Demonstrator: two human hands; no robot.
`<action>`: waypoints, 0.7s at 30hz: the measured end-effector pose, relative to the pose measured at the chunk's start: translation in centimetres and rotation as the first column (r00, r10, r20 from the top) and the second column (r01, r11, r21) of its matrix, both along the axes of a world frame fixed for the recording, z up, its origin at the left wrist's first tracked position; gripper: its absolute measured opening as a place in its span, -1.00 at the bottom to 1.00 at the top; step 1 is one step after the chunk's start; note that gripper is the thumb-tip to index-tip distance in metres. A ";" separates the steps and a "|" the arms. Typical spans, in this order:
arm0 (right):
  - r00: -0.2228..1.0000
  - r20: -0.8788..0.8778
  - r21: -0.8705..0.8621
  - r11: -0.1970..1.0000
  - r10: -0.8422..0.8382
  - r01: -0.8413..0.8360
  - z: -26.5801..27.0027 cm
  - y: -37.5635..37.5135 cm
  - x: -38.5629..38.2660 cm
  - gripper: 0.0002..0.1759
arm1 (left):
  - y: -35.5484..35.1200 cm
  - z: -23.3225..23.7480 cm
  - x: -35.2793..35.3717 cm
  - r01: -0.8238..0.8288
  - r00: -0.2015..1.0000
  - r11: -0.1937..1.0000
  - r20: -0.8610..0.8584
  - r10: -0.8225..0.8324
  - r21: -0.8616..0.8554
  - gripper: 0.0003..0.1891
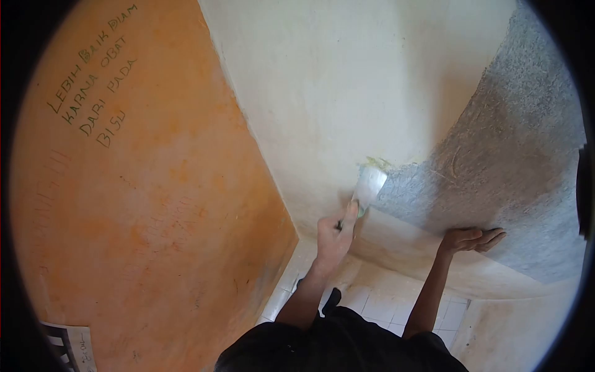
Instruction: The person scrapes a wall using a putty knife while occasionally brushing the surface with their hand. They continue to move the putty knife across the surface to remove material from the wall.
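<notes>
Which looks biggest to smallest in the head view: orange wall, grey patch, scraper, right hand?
1. orange wall
2. grey patch
3. scraper and right hand look much alike, so they are not ranked.

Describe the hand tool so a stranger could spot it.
Find the cream painted wall beside the orange wall. At the edge of its rough grey patch, the left hand holds a flat metal scraper. It alone looks shiny and straight-edged.
</notes>
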State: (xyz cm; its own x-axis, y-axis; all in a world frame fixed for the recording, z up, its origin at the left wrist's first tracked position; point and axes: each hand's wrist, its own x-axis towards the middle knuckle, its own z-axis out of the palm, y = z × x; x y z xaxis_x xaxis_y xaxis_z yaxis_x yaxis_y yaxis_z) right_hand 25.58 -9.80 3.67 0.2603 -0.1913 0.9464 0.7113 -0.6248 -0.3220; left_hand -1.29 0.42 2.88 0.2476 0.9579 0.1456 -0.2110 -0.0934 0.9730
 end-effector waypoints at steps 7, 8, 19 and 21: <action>1.000 0.022 0.012 1.000 0.011 -0.011 0.3 0.4 0.0 -0.33 | -0.2 2.2 -0.2 0.014 0.999 0.990 -0.028 -0.018 -0.137 -0.56; 1.000 0.013 0.029 0.999 0.016 -0.016 0.3 0.5 -0.1 -0.34 | -0.3 2.6 -0.4 0.023 0.999 0.990 -0.024 -0.027 -0.136 -0.56; 0.999 0.027 0.000 1.000 0.024 -0.024 0.1 0.1 -0.4 -0.36 | -0.9 2.1 -1.3 0.109 0.994 0.952 0.020 -0.108 -0.285 -0.61; 0.998 0.052 0.018 1.000 0.024 -0.025 0.3 0.3 -0.3 -0.36 | -1.3 1.9 -0.9 0.075 0.996 0.967 0.055 -0.064 -0.245 -0.58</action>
State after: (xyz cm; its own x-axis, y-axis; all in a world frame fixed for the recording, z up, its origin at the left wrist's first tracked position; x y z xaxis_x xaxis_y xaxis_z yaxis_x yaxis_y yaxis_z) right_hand 25.26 -9.53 3.99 0.2159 -0.2036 0.9550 0.7425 -0.6009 -0.2960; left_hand -2.19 -0.88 4.75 0.3132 0.9463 -0.0803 -0.2534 0.1648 0.9532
